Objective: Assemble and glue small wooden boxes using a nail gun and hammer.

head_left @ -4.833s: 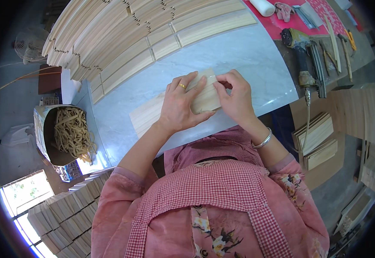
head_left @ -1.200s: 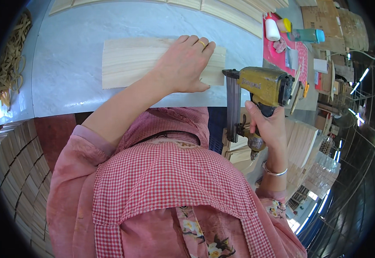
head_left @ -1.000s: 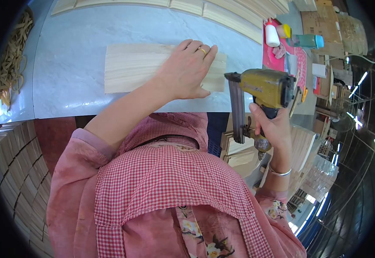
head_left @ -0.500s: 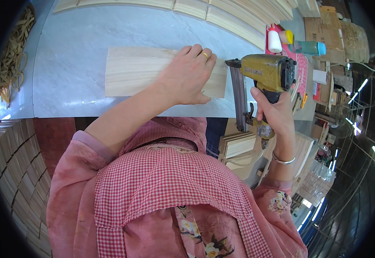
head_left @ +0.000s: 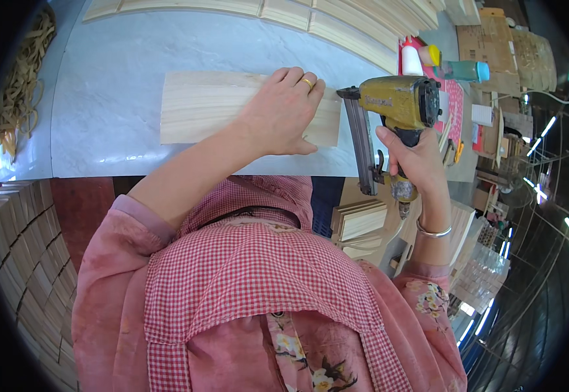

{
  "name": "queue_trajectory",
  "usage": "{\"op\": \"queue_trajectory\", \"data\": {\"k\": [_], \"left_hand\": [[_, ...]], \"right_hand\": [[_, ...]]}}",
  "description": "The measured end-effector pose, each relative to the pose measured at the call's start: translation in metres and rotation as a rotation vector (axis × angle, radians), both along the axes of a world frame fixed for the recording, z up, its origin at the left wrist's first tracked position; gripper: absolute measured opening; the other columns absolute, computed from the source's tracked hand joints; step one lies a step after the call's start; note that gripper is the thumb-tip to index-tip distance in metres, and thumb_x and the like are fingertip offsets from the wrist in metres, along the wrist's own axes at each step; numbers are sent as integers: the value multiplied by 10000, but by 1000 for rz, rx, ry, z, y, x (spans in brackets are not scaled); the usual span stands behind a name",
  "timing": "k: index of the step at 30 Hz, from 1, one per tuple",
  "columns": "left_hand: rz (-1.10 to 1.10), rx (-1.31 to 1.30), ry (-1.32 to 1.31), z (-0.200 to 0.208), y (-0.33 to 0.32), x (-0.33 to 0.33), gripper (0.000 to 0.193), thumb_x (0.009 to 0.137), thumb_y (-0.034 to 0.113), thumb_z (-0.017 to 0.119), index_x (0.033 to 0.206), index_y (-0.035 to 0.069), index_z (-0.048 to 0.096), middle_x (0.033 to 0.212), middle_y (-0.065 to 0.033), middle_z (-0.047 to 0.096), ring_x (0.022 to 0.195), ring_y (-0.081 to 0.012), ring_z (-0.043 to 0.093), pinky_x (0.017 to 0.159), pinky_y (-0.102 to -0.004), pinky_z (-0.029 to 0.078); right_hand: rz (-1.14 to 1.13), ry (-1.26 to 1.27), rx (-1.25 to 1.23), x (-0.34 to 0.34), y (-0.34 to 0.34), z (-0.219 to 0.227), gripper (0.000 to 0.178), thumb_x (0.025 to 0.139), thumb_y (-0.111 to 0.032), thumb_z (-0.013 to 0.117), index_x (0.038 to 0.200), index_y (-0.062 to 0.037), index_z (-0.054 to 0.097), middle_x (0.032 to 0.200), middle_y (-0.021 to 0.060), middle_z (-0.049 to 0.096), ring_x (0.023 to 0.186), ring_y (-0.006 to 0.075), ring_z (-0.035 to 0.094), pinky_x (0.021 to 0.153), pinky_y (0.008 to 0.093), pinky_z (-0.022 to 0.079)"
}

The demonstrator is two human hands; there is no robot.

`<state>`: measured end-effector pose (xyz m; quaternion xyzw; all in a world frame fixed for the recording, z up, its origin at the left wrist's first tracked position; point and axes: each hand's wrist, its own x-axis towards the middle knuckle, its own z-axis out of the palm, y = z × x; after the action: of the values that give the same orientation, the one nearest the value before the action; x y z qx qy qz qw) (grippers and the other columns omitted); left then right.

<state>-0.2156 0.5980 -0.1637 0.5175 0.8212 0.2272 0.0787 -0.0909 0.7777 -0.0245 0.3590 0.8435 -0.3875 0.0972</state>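
Your left hand (head_left: 283, 111) lies flat and spread on the pale wooden board (head_left: 206, 108), pressing its right end down on the light marble-patterned tabletop (head_left: 108, 78); a gold ring shows on one finger. The board sits across the upper middle of the frame, long side running left to right, with its right edge just beside the tool. Your right hand (head_left: 410, 153) is clenched around the grip of the yellow pneumatic nail gun (head_left: 395, 108), holding it at the upper right of centre with the long dark magazine (head_left: 361, 147) slanting down toward the table's near edge. The nose appears to meet the board's right end, though I cannot tell for sure from this angle. A silver bangle (head_left: 433, 230) circles your right wrist. Along the top of the frame, rows of light wooden slats (head_left: 337, 19) lie side by side. At the upper left, a heap of tan rubber bands (head_left: 23, 78) rests near the rim. At the upper right, a white glue bottle (head_left: 412, 59) stands on a red cloth (head_left: 455, 98). Below the table, lower centre, stacked wooden pieces (head_left: 359, 222) sit beside your knees.
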Motion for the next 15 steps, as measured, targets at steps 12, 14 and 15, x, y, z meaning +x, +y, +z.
{"op": "queue_trajectory", "data": {"k": [12, 14, 15], "left_hand": [[175, -94, 191, 18, -146, -36, 871, 602, 254, 879, 1356, 10, 517, 1308, -165, 580, 1241, -320, 537, 1117, -471, 395], [165, -5, 169, 14, -124, -30, 804, 582, 212, 843, 1301, 5, 549, 1249, -161, 609, 1138, -320, 577, 1068, -427, 426], [179, 6, 204, 9, -109, -24, 798, 581, 227, 846, 1292, 4, 561, 1237, -157, 620, 1118, -315, 584, 1061, -421, 430]], "right_hand": [[-131, 153, -15, 74, -2, 3, 203, 905, -167, 762, 909, 12, 667, 593, 7, 571, 424, 85, 469, 405, 223, 396], [-124, 145, -19, 79, -6, 4, 175, 915, -154, 752, 926, -1, 667, 589, 6, 557, 431, 90, 465, 412, 226, 408], [-126, 145, -15, 79, -8, 4, 175, 915, -154, 752, 926, -1, 667, 589, 6, 557, 431, 90, 465, 412, 226, 408]]}}
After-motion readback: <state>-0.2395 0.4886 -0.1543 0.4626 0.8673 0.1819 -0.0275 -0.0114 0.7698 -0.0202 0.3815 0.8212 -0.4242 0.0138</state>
